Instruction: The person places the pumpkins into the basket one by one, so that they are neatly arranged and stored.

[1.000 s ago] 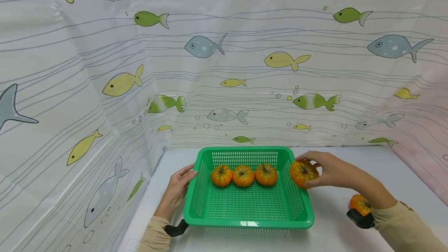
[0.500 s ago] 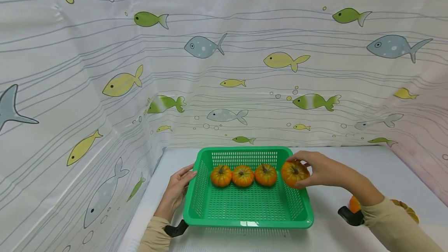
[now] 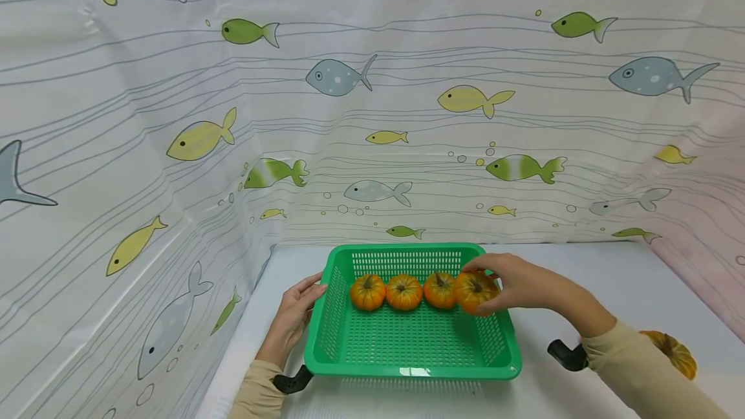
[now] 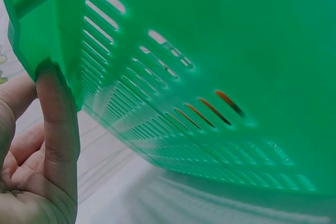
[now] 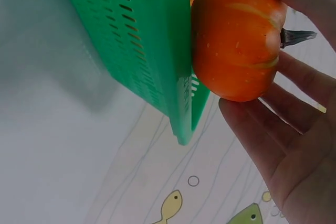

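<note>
A green plastic basket (image 3: 413,372) with slotted walls stands on the white table. Three small orange pumpkins sit in a row along its back: left pumpkin (image 3: 368,292), middle pumpkin (image 3: 404,293), right pumpkin (image 3: 439,290). My right hand (image 3: 524,282) grips another pumpkin (image 3: 476,292) by its sides, above the basket's right part. In the right wrist view this held pumpkin (image 5: 236,40) shows its dark stem towards the palm. At the left rim my left hand (image 3: 295,312) holds the basket's edge; the left wrist view shows a digit (image 4: 58,124) pressed under the rim.
Beyond my right sleeve lies a further orange-and-green pumpkin (image 3: 672,353) on the table, partly hidden. Black wrist mounts (image 3: 567,355) show at both wrists. A white fish-patterned sheet (image 3: 372,147) rises behind the table and at the left.
My right hand has carried its pumpkin leftward from over the basket's right rim to beside the row, now overlapping the right pumpkin in view. The left hand and basket have stayed put.
</note>
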Action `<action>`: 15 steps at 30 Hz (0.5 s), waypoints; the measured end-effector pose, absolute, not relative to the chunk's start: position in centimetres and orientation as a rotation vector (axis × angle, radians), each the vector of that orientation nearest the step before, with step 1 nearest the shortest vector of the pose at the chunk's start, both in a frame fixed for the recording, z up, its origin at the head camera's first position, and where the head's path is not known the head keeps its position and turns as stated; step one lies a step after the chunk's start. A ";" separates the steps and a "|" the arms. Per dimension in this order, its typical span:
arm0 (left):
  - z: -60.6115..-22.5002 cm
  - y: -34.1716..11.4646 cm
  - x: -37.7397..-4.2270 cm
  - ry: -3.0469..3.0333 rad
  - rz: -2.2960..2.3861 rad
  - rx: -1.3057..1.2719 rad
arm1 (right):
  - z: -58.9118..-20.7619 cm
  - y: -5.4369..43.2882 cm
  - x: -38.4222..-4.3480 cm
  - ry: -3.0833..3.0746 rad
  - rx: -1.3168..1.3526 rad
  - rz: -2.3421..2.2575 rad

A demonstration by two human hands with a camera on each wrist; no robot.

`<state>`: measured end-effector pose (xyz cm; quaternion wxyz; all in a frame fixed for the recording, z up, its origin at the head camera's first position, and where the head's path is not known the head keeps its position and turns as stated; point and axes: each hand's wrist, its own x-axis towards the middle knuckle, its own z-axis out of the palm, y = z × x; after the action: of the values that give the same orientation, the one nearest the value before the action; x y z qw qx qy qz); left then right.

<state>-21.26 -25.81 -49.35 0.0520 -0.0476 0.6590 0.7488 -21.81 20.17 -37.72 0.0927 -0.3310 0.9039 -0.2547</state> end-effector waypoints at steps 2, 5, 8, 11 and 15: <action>-49.3 -25.8 -21.2 2.001 2.279 -0.150 | -37.7 19.8 -21.8 2.680 -0.991 -0.741; -49.3 -25.8 -21.2 1.995 2.282 -0.158 | -37.6 19.2 -21.9 2.672 -1.007 -0.717; -49.3 -25.8 -21.2 1.991 2.285 -0.166 | -37.7 18.5 -22.0 2.661 -1.036 -0.693; -49.3 -25.8 -21.3 1.991 2.286 -0.172 | -37.7 17.7 -22.1 2.651 -1.049 -0.677; -49.3 -25.7 -21.3 1.995 2.284 -0.174 | -37.7 16.6 -22.1 2.629 -1.076 -0.668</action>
<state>-21.27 -25.74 -49.32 0.0520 -0.0571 0.6559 0.7509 -22.09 16.62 -37.70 0.1117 -0.3665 0.8953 -0.2274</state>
